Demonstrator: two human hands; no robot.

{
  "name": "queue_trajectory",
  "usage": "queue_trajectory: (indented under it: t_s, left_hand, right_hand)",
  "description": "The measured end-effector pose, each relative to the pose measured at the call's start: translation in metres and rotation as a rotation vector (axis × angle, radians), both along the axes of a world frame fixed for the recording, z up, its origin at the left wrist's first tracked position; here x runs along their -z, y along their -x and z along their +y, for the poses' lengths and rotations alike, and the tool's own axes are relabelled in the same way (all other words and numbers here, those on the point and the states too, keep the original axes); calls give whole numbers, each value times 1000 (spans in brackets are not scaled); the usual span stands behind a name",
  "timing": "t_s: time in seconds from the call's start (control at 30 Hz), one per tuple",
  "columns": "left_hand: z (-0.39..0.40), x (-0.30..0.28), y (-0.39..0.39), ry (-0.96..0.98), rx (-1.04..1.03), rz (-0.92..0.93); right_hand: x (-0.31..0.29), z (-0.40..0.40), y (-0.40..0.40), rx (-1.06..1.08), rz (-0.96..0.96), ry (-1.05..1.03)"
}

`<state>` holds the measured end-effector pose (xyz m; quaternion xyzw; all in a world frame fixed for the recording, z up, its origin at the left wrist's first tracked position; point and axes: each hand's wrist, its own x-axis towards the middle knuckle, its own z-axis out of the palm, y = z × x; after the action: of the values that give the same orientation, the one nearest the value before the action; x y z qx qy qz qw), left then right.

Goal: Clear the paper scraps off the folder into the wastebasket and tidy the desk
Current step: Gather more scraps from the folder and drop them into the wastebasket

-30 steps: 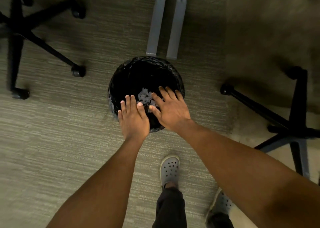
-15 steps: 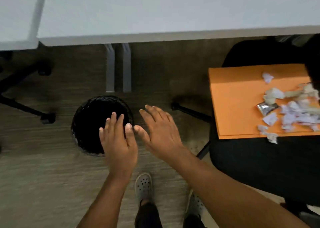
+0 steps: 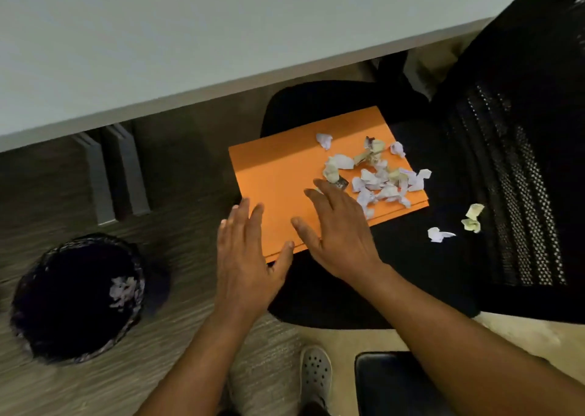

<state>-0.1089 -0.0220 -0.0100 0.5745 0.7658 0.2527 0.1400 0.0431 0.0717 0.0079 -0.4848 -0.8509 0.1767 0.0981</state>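
Note:
An orange folder (image 3: pixel 278 175) lies on a black chair seat (image 3: pixel 411 273). Several crumpled paper scraps (image 3: pixel 376 175) are heaped on its right half. Two or three more scraps (image 3: pixel 471 218) lie on the seat to the right of the folder. My right hand (image 3: pixel 335 229) hovers flat over the folder's near edge, fingers spread, holding nothing. My left hand (image 3: pixel 247 257) is open at the folder's near left corner, also with nothing in it. The black wastebasket (image 3: pixel 76 298) stands on the floor at the lower left with a few scraps inside.
A white desk (image 3: pixel 190 36) spans the top, its grey legs (image 3: pixel 110 178) behind the wastebasket. The chair's mesh back (image 3: pixel 522 178) rises on the right. My shoe (image 3: pixel 316 371) and a dark object (image 3: pixel 395 384) are on the floor below.
Both open hands have moved right from above the wastebasket to the folder on the chair. The view has swung right with them.

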Motion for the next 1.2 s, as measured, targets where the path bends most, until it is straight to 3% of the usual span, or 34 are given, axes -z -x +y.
queue_trajectory:
  t_s: [0.17,0.3,0.53,0.77,1.0,1.2]
  left_hand:
    - [43,12,-45,128,199,91]
    - [79,25,-68,162,279,133]
    - [116,44,-87,163,341,218]
    - [120,50,-94,-22,400,255]
    - [119,55,-96,-170,428,389]
    - [119,48,-100,-139,378,392]
  right_hand:
    - [18,45,-80,350,-13,-104]
    - [34,76,-121,482,-45,-25]
    - [46,96,-119,285,-75,-3]
    - [53,99,-105,62,-221,-224]
    - [67,100,-111,-65,-95,-340]
    - [79,94,-111,-17,-7,-506]
